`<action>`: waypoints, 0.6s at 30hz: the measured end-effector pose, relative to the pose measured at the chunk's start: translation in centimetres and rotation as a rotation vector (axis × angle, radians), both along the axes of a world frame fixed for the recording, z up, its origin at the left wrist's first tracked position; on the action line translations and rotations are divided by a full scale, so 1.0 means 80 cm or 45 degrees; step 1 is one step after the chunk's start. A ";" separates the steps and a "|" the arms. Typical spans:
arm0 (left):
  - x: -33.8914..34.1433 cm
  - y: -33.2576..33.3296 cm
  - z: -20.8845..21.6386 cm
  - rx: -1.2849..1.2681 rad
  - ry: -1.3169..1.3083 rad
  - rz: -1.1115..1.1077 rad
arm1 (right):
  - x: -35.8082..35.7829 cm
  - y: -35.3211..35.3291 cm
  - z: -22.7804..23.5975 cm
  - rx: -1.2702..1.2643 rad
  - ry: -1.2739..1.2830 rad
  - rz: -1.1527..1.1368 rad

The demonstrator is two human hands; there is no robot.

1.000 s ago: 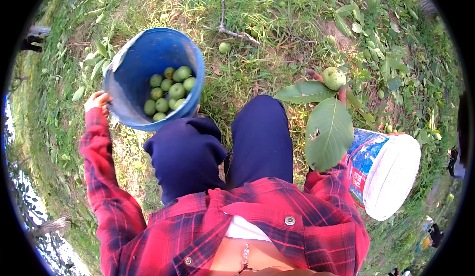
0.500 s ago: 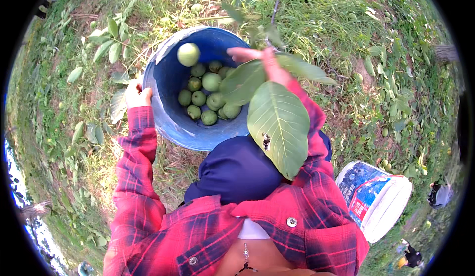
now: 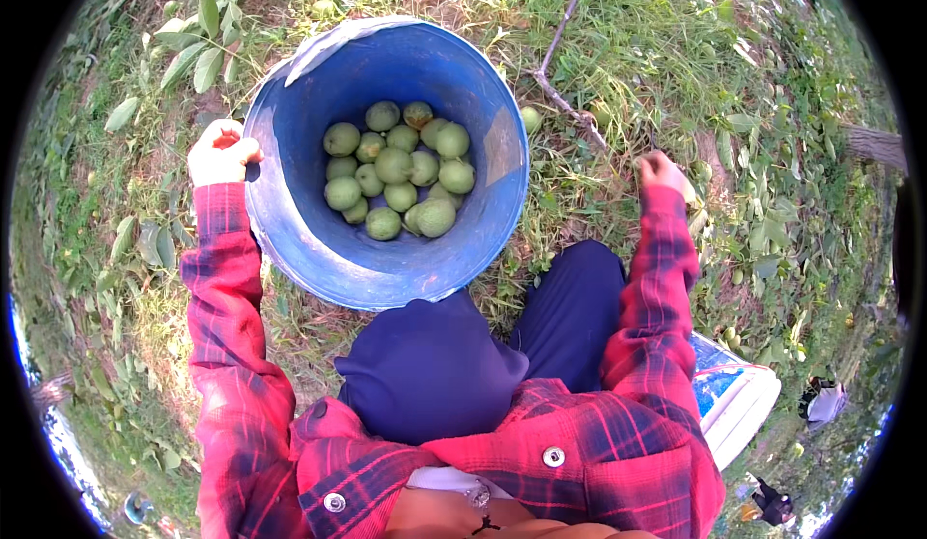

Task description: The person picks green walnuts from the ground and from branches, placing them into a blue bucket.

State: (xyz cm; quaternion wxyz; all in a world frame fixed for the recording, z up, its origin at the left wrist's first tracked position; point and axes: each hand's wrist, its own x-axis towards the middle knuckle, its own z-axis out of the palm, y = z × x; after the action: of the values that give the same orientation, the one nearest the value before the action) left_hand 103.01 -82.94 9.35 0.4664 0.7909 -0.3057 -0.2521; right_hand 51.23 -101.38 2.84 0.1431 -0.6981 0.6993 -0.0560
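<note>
Blue bucket | left hand grasping left rim | right hand curled, contents unclear | grassy gap to bucket

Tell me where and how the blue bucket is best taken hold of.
Grip the blue bucket by its rim, probably at opposite sides: the left hand is at the left edge, so bring the right hand from the right. Its round mouth opens upward, right edge uncovered.

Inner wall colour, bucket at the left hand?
Blue bucket, with paler, greyish patches; shows best in the head view.
</note>
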 end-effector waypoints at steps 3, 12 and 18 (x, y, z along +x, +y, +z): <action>-0.011 -0.026 0.050 -0.017 -0.106 -0.068 | 0.084 -0.041 -0.046 -0.073 -0.404 0.559; 0.184 0.035 -0.026 0.258 -0.187 0.185 | 0.181 -0.068 -0.031 0.122 -0.001 0.337; -0.032 0.003 0.090 0.014 -1.207 0.105 | 0.059 -0.078 0.105 -0.751 -1.051 0.048</action>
State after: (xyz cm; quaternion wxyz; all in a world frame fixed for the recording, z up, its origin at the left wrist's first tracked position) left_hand 100.43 -82.71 16.59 0.2809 0.8325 -0.4521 0.1538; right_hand 55.92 -107.59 11.21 0.2053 -0.6411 0.5262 -0.5196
